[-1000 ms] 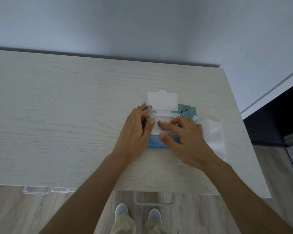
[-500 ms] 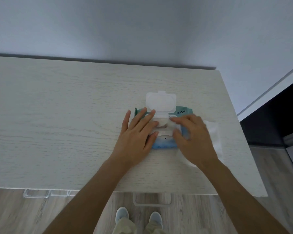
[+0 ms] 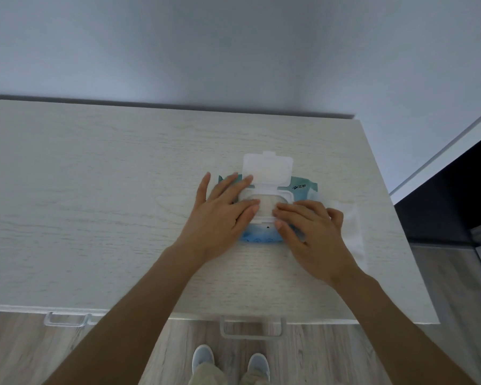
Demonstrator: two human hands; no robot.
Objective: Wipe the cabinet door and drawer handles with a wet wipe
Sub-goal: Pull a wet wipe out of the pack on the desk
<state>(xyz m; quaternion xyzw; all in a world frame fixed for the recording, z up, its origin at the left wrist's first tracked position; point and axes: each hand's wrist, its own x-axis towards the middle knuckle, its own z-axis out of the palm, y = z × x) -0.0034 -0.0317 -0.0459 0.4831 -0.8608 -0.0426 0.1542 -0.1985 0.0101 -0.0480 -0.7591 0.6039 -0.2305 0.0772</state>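
Both hands press wipe pack.

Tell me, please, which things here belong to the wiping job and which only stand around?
For the job:
wet wipe pack, flip lid open
loose wipe right of the pack
clear handles at the cabinet front

Not part of it:
wall
wooden floor
shoes

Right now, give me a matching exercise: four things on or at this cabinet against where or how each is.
Things:
1. flip lid
2. loose wipe
3. clear handle
4. left hand

States:
A. flat on the top, right of the pack
B. standing open
C. on the front edge, above the shoes
D. pressing flat on the pack

Pairs: 1-B, 2-A, 3-C, 4-D
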